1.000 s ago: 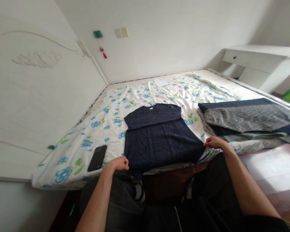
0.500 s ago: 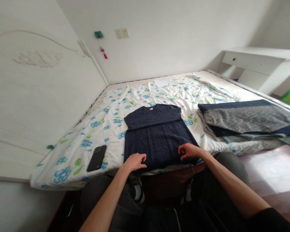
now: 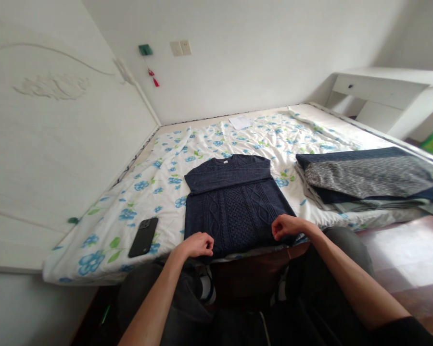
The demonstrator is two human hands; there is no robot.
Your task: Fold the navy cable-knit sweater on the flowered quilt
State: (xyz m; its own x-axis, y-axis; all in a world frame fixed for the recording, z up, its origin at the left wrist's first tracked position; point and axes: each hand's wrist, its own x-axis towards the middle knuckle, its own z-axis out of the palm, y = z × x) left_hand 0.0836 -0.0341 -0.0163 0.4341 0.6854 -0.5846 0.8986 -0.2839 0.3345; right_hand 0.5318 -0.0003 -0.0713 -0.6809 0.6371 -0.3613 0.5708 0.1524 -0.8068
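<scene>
A navy cable-knit sweater (image 3: 241,211) lies flat on the bed, collar away from me, its sleeves folded across the chest. At its near left corner, my left hand (image 3: 199,244) is closed, fingers curled on the hem. My right hand (image 3: 286,227) is likewise closed at the near right corner, thumb and fingers pinched on the knit. The bit of fabric inside each hand is hidden by the fingers.
A black phone (image 3: 143,237) lies left of the sweater on the floral sheet (image 3: 166,202). To the right is a stack of folded clothes (image 3: 368,178). Paper (image 3: 240,122) rests near the wall, and a white desk (image 3: 382,93) stands at the back right.
Both hands have closed, their fingers curling in at the sweater's hem. The left hand shifted slightly left and the right hand slightly right. The sweater itself lies nearly the same.
</scene>
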